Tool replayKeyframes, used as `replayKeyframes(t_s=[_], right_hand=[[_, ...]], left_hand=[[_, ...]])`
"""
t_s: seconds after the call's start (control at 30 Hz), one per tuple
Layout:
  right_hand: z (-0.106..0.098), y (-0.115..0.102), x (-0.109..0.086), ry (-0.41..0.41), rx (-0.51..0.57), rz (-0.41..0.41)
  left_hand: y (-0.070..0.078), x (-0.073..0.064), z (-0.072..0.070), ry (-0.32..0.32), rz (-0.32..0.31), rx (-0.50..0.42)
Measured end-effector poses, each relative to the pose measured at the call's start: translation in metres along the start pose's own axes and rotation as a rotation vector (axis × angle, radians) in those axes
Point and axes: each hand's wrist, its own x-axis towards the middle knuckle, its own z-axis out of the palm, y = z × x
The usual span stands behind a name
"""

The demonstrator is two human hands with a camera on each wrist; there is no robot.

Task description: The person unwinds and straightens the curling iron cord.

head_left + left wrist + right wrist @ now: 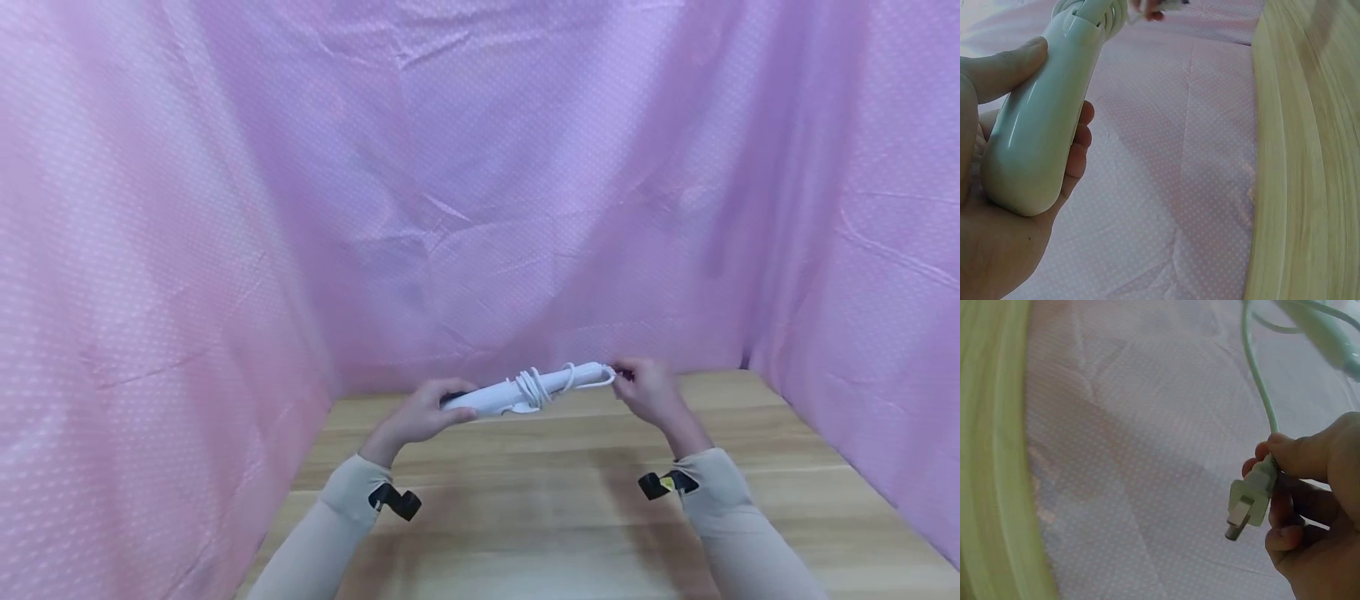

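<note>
Wht handheld appliance (489, 397), 1 pc, butt end in L hand (422, 417), fingers wrapped round it, wht cord (531, 389) coiled abt body beyond L fingertips, 2-prong plug (1257, 487) pinched in R hand (651, 393), btwn thumb & fingers, prongs clear of fingertips, wood counter (525, 508) below both.

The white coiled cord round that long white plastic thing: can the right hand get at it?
Probably yes, though the right hand pinches the pale two-pronged plug: nothing visible blocks the way to the coiled cord, and the left hand grips the plastic thing beyond it.
</note>
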Motion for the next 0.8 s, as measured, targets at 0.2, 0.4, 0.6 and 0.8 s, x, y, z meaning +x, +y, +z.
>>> replayKeyframes(t_s=[0.2, 0.4, 0.6, 0.8], right_hand=[[0.023, 0.004, -0.013, -0.17, -0.008, -0.082], [0.038, 0.009, -0.019, -0.243, 0.077, -0.189], [0.041, 0.006, -0.024, -0.167, 0.169, -0.154], [0.043, -0.007, -0.024, -0.071, 0.294, -0.068]], left_hand=[[-0.004, -0.001, 0.0, 0.021, -0.013, -0.016], [-0.009, -0.001, -0.004, 0.047, -0.019, -0.004], [-0.009, 0.002, -0.009, 0.068, -0.039, 0.019], [-0.008, 0.005, -0.015, 0.097, -0.041, 0.022]])
